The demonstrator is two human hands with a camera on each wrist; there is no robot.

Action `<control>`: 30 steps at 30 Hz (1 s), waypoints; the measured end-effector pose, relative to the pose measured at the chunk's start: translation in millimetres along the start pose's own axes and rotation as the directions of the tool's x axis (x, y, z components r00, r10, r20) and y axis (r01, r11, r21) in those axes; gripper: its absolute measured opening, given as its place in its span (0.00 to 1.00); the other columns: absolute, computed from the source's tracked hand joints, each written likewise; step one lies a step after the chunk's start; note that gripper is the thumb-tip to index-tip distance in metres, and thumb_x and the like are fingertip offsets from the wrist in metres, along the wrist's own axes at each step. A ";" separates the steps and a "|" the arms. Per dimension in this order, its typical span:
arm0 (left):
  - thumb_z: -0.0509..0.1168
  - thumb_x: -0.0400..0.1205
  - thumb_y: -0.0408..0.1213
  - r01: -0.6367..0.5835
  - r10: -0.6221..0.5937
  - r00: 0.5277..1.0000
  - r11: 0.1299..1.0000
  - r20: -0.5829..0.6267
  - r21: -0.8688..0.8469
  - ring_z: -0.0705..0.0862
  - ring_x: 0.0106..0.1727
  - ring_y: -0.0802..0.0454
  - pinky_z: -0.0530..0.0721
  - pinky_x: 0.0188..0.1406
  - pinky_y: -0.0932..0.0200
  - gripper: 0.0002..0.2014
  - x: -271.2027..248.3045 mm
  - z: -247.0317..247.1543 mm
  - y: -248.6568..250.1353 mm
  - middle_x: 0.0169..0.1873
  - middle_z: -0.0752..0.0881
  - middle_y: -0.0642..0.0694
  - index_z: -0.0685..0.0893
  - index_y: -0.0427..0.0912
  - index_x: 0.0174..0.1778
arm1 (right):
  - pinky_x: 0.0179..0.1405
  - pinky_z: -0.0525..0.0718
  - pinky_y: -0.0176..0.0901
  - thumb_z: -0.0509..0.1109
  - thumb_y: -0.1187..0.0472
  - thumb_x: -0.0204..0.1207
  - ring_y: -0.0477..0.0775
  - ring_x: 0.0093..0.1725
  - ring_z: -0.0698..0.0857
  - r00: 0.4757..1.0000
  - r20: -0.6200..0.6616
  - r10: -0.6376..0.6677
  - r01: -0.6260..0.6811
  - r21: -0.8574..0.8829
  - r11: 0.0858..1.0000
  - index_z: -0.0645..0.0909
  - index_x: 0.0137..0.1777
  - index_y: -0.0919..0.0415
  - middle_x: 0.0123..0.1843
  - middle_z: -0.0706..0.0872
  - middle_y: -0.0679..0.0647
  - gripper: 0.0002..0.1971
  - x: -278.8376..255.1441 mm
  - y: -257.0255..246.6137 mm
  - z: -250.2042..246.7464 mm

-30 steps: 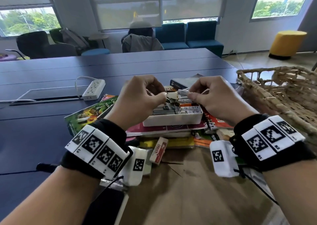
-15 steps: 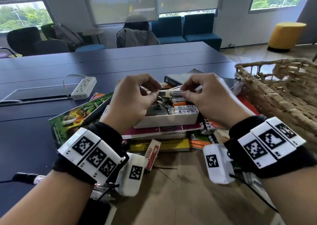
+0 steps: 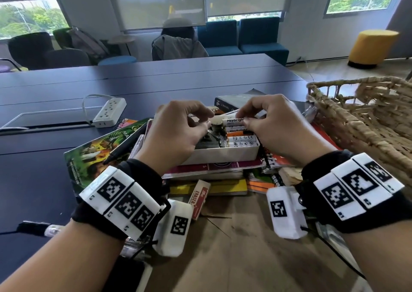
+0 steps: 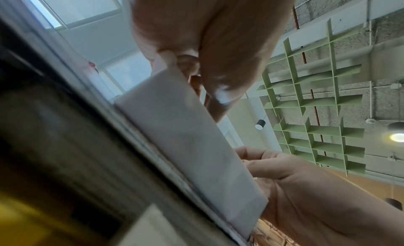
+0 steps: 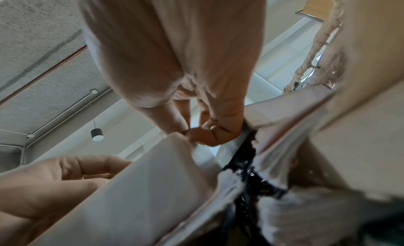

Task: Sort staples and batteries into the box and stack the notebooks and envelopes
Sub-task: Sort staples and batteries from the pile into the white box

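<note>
A white open box (image 3: pixel 223 155) sits on a stack of notebooks (image 3: pixel 211 169). Its right half holds a row of batteries (image 3: pixel 242 140), and dark grey staple strips (image 3: pixel 207 142) lie in its left half. My right hand (image 3: pixel 244 118) pinches a white battery (image 3: pixel 231 120) by its right end, just above that row. My left hand (image 3: pixel 206 120) hangs curled over the box's left half, thumb and forefinger close to the battery's left end; whether they touch it is unclear. Both wrist views show the box wall (image 4: pixel 186 137) (image 5: pixel 142 189) from below, with curled fingers above it.
A woven basket (image 3: pixel 367 118) stands close on the right. A colourful book (image 3: pixel 100 149) with a black pen (image 3: pixel 124 147) lies left of the stack, and a power strip (image 3: pixel 110 111) lies behind it. An eraser (image 3: pixel 199 197) leans at the stack's front. A dark book (image 3: pixel 231 101) lies behind the box.
My right hand keeps its pinch on the battery, which now sits a little lower, nearer the row in the box. My left hand stays curled over the box's left half.
</note>
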State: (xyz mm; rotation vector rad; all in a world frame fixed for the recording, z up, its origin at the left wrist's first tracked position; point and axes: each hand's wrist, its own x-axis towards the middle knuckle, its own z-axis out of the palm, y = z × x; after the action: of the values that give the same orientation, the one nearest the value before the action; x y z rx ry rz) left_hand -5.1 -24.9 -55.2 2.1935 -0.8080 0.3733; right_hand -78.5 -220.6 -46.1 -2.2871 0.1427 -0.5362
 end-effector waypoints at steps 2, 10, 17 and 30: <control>0.77 0.81 0.38 0.009 -0.009 1.000 1.000 0.007 -0.001 0.86 0.38 0.67 0.75 0.36 0.83 0.07 -0.9 0.0 0.7 0.43 0.91 0.63 0.94 0.54 0.52 | 0.37 0.81 0.30 0.73 0.68 0.80 0.51 0.44 0.87 1.000 -0.004 0.001 -0.001 0.007 1.000 0.90 0.47 0.54 0.46 0.90 0.52 0.09 -1.1 -1.0 -0.6; 0.75 0.82 0.40 0.057 -0.056 0.998 0.996 0.016 -0.073 0.83 0.30 0.61 0.80 0.32 0.70 0.06 -2.6 -3.1 2.7 0.37 0.89 0.60 0.93 0.54 0.54 | 0.41 0.83 0.40 0.75 0.64 0.77 0.48 0.44 0.86 0.996 -0.092 -0.012 0.012 -0.009 1.000 0.86 0.47 0.51 0.45 0.88 0.48 0.06 -0.8 -7.1 -6.4; 0.74 0.83 0.40 0.097 -0.101 0.993 0.993 -0.059 -0.062 0.83 0.32 0.57 0.79 0.31 0.68 0.04 2.7 -29.4 -3.8 0.38 0.88 0.56 0.91 0.52 0.52 | 0.37 0.78 0.43 0.69 0.63 0.78 0.56 0.46 0.83 0.997 -0.016 0.076 -0.077 -0.116 0.990 0.80 0.50 0.52 0.48 0.85 0.55 0.05 1.2 -9.0 -18.0; 0.68 0.80 0.64 0.353 -0.378 0.880 0.926 0.288 0.136 0.86 0.42 0.45 0.85 0.47 0.49 0.26 3.6 -41.7 -25.8 0.52 0.89 0.44 0.82 0.54 0.69 | 0.30 0.87 0.51 0.66 0.67 0.84 0.65 0.27 0.91 0.914 0.259 0.312 -0.323 -0.002 0.947 0.78 0.56 0.60 0.35 0.87 0.62 0.04 -3.9 -10.9 -20.7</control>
State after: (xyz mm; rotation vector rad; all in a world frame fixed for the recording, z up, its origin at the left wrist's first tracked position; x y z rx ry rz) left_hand 13.9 17.7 -39.8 2.4528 -0.5214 -0.1355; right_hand -91.5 -225.7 -26.9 -2.2102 0.3645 -0.0715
